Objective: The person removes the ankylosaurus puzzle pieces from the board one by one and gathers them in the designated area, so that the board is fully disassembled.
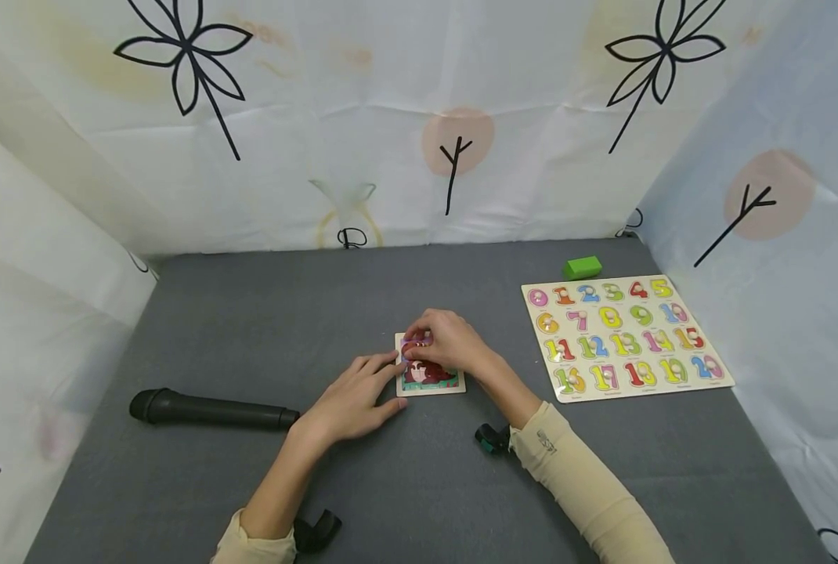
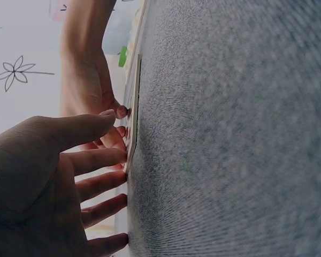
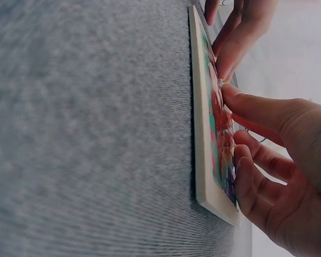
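A small picture board with a light rim, showing a red-haired figure, lies flat on the grey table. My left hand spreads its straight fingers beside it, the foremost fingertips touching its left edge. Over the upper left part of the picture, my right hand bends its fingers, thumb and fingertips resting on the surface. The right wrist view shows the right hand with its thumb on the board and the other fingers curved along it; no lifted piece shows. From the left wrist, the board appears edge-on beside the left hand.
A number board with coloured numerals lies at the right, a green block behind it. At the left is a black microphone. Grey table surface surrounds the hands; patterned cloth hangs behind.
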Tool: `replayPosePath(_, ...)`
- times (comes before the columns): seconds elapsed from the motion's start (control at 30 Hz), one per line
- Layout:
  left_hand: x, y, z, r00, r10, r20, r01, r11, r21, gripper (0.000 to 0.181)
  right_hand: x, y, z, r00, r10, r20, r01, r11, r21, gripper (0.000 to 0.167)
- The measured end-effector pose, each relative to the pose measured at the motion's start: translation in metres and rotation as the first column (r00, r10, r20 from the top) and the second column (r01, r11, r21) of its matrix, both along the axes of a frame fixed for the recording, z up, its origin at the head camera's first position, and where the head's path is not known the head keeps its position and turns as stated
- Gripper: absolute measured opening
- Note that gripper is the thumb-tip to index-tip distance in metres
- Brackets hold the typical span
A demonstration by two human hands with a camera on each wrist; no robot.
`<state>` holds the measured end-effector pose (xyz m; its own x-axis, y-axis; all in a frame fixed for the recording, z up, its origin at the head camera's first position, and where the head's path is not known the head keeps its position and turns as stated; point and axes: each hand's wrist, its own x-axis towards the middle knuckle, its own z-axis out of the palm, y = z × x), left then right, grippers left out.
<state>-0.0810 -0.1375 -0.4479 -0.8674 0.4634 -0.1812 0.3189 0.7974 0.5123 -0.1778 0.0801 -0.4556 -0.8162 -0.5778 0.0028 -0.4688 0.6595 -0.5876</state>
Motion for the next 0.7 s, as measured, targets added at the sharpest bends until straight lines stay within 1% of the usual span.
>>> replayPosePath(0.13, -0.0003, 0.0002, -0.0007, 1.000, -0.002, 0.001, 0.002, 1.000, 0.004, 0.059, -0.0010, -0.0009, 0.0008, 1.000, 0.013, 0.001, -0.013, 1.000, 0.011, 0.027)
replayPosePath(0.27, -0.0003, -0.0001, -0.0008, 1.000, -0.002, 0.001, 0.002, 1.000, 0.007, 0.059, -0.0007, -0.0014, 0.0019, 1.000, 0.008, 0.005, -0.008, 1.000, 0.015, 0.029)
replayPosePath(0.43, 0.0000, 0.0004, -0.0008, 1.000, -0.002, -0.002, 0.002, 1.000, 0.006, 0.058, -0.0010, 0.0002, 0.0001, 1.000, 0.019, 0.015, -0.019, 1.000, 0.015, 0.029)
replayPosePath(0.53, 0.0002, 0.0013, -0.0003, 1.000, -0.004, 0.000, 0.004, 1.000, 0.010, 0.059, -0.0017, 0.0010, -0.0014, 0.999, 0.028, 0.033, -0.029, 0.999, 0.016, 0.024)
replayPosePath(0.63, 0.0004, 0.0016, 0.0007, 1.000, -0.002, 0.005, 0.002, 1.000, 0.014, 0.059, -0.0013, 0.0012, -0.0023, 0.999, 0.039, 0.035, -0.040, 0.999, 0.027, 0.017)
replayPosePath(0.7, 0.0002, 0.0014, 0.0007, 1.000, 0.001, 0.010, -0.001, 1.000, 0.012, 0.059, -0.0008, 0.0013, -0.0027, 0.999, 0.042, 0.030, -0.042, 0.999, 0.019, 0.016)
